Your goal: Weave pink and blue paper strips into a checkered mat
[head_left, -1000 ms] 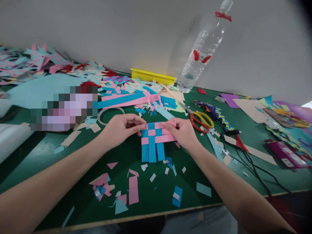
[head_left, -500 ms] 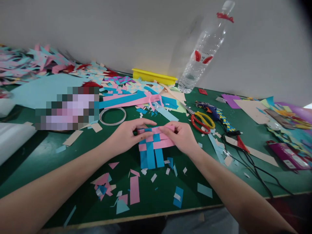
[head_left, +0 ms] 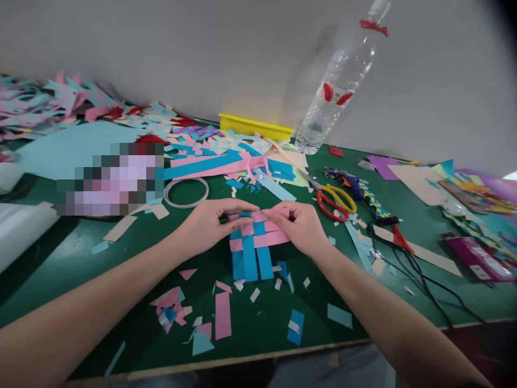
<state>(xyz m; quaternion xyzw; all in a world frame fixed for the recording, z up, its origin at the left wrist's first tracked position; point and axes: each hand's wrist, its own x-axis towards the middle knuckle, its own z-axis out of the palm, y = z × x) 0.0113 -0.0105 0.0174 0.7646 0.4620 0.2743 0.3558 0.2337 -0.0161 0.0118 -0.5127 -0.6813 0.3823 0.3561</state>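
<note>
A small mat of woven paper strips [head_left: 249, 245], blue ones crossed by pink ones, is held between my hands above the green table. My left hand [head_left: 216, 223] pinches its upper left part, thumb in front and fingers behind. At the upper right, my right hand [head_left: 299, 223] pinches the ends of the pink strips [head_left: 272, 237] between thumb and fingers. Loose blue strip ends [head_left: 264, 263] hang toward me from the lower side. The fingers cover the mat's top corners. A roll of tape [head_left: 186, 193] lies just beyond my left hand.
Scissors [head_left: 333, 202] with red and yellow handles lie beyond my right hand. A clear bottle [head_left: 339, 81] leans on the wall near a yellow tray [head_left: 255, 127]. Paper scraps [head_left: 223, 315] litter the table's near side. Black cords [head_left: 422, 275] and a purple packet [head_left: 479, 260] lie at right.
</note>
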